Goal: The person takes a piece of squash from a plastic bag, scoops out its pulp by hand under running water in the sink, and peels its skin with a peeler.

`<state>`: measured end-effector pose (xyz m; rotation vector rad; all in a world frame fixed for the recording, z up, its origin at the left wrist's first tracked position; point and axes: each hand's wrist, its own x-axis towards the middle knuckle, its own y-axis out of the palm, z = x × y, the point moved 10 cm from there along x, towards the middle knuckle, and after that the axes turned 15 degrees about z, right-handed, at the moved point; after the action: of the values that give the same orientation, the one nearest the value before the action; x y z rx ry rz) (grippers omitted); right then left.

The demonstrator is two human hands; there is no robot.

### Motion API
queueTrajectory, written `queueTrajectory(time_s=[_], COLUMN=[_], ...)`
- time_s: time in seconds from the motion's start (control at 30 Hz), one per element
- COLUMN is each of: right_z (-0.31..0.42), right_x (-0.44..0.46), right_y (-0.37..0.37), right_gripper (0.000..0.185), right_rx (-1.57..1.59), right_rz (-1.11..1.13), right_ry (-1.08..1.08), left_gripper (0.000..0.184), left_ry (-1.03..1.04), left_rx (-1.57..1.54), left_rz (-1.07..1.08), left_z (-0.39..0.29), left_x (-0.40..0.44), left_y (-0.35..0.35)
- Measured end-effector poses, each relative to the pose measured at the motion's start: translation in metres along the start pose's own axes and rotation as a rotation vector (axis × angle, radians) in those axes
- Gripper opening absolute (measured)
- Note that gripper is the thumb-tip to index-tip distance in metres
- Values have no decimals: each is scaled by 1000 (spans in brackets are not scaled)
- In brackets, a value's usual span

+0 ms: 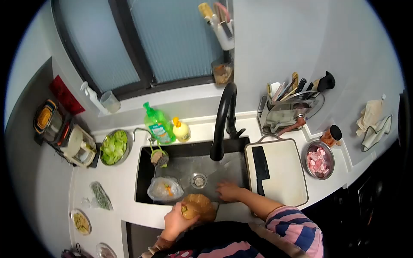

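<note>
My left hand [177, 221] is wrapped round a rounded yellow-brown object [200, 207] at the front edge of the sink; what it is I cannot tell. My right hand [228, 191] reaches over the front rim into the dark sink [215, 172], low near its bottom, right of the drain [198, 180]. Its fingers are small and partly blurred, and whether they hold something is unclear. A clear plastic bag [165, 189] with orange bits lies in the sink's front left corner, close to my left hand.
A black faucet [224, 120] arches over the sink. Right of it, a black knife [260, 165] rests on a cutting board [284, 172], beside a bowl of meat [319, 160]. Green leaves fill a bowl [114, 147] at left. Bottles [161, 124] stand behind the sink.
</note>
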<state>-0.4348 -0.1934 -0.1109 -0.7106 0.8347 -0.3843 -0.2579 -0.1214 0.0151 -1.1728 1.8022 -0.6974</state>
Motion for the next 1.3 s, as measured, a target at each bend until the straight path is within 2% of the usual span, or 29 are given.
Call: queueTrajectory(time_s=[0.03, 0.07, 0.13, 0.23, 0.3, 0.33, 0.37, 0.4, 0.47, 0.53, 0.57, 0.63, 0.67, 0.7, 0.77, 0.8, 0.87, 0.93, 1.0, 1.1, 1.17, 1.23, 1.3], right_z=[11, 1, 16, 38, 65, 64, 59, 57, 45, 38, 34, 29, 32, 36, 40, 43, 41, 40, 34, 31, 31, 17, 9], right_x=[3, 4, -20, -75, -122, -134, -144, -158, -185, -220, -229, -231, -226, -224, -208, -202, -189, -182, -179, -175, -171, -159, -154], right_y=[-8, -16, -40, -111, -180, -216, -249, -291, -372, -444, -474, -529, -552, -570, -597, -607, -623, -636, -646, -644, -642, -638, -638], right_gripper=[41, 41, 27, 19, 17, 17, 18, 17, 19, 20, 19, 19, 22, 22, 25, 25, 19, 20, 24, 21, 25, 29, 26], right_rx=[113, 106, 232, 143, 165, 153, 139, 46, 169, 123, 18, -56, -135, -144, -316, -325, -496, -526, -517, -554, -546, -457, -397], right_rz=[-2, -26, 246, 214, 122, 6, -108, -338, -669, -1057, -1146, -1274, -1239, -1230, -1127, -1118, -1055, -1080, -1109, -1160, -1086, -860, -797], right_ry=[-226, -218, -269, -314, -434, -407, -379, -417, -461, -389, -180, -117, -29, -37, 203, 194, 432, 468, 528, 519, 602, 730, 725], left_gripper=[72, 73, 73, 73, 76, 59, 59, 60, 61, 76, 76, 77, 77, 77, 74, 74, 71, 70, 63, 63, 63, 63, 62], left_ry=[-10, 4, 29, 27, -17, -150, -145, -142, -140, -53, -57, -17, -69, -73, 11, 5, 36, 47, 50, 10, -1, -8, -31], left_rx=[9, 1, -30, -75, -73, -211, -213, -211, -210, -156, -167, -265, -316, -328, -525, -537, -714, -819, -794, -804, -815, -824, -789], left_rz=[42, 30, 17, 27, 65, 229, 222, 212, 189, 33, 28, -67, -47, -52, -114, -119, -133, -145, -152, -123, -123, -116, -85], left_z=[-1, -1, 5, 7, 13, -5, -7, -8, -4, -3, 2, 10, 13, 19, 28, 31, 36, 31, 21, 23, 26, 30, 33], left_x=[2, 1, -2, -4, -4, -16, -15, -14, -9, 0, 2, 2, 2, 2, 2, 2, 1, -4, -12, -12, -11, -10, -8], left_y=[0, 0, 4, 1, 7, 1, 0, -1, -3, -17, -18, -31, -34, -33, -32, -29, -23, -25, -34, -34, -32, -30, -27])
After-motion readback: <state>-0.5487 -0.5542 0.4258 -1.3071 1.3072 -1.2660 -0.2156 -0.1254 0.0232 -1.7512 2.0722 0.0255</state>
